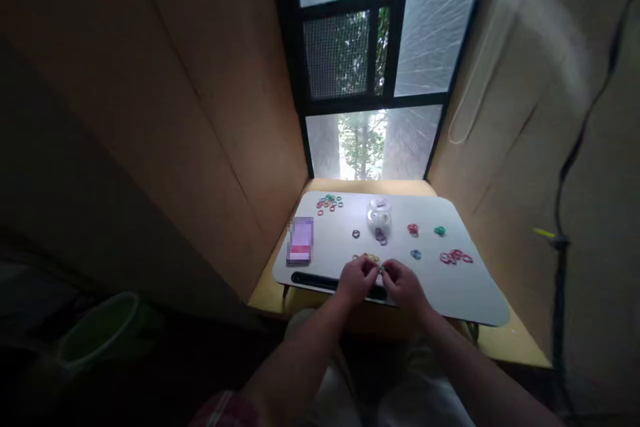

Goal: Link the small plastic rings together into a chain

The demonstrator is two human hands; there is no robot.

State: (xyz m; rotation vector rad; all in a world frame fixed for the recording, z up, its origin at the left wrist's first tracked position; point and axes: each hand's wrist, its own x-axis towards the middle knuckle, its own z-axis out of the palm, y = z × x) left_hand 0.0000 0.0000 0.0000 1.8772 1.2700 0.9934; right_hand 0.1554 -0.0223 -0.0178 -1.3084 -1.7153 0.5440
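Note:
Over the front edge of the white lap table (340, 227), my left hand (357, 279) and my right hand (404, 284) meet fingertip to fingertip. Both are closed in a pinch on a small green hair tie (381, 268), mostly covered by the fingers. Just beyond my left hand lie several yellow hair ties (371, 257). Farther back are purple hair ties (381, 237) in front of a clear round jar (379, 215), and a dark hair tie (356, 234) sits alone. To the right are red (413, 229), green (439, 231) and blue hair ties (416, 254).
A phone (300, 240) lies at the table's left, with a mixed pile of hair ties (329, 203) behind it. Red linked rings (456, 257) rest at the right. A dark slot (315, 280) runs along the front edge. A window (370, 80) stands behind, between walls.

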